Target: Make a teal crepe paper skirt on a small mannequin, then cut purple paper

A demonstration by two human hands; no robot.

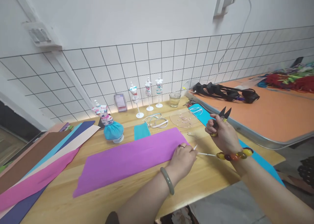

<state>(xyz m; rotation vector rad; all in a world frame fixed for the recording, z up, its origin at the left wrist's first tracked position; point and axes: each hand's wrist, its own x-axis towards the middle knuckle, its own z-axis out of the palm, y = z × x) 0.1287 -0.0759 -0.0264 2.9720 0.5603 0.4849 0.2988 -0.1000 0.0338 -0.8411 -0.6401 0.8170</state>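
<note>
My left hand is closed at the right end of a long purple sheet, its fingertips pinching a thin white strip. The strip runs right towards my other wrist, and a short white tip sticks up by the fingers. Raised over the table's right side, my right hand grips black scissors. Their blades point up and stand apart; the handles are mostly covered by my fingers. Whether the purple sheet is cloth or paper I cannot tell. Beneath my right forearm lies a long blue sheet.
A small dress form in a blue skirt stands left of three white dress forms. Behind lie a teal piece, ribbons, a clear dish of beads and a glass. Coloured sheets lie left; an orange tray right.
</note>
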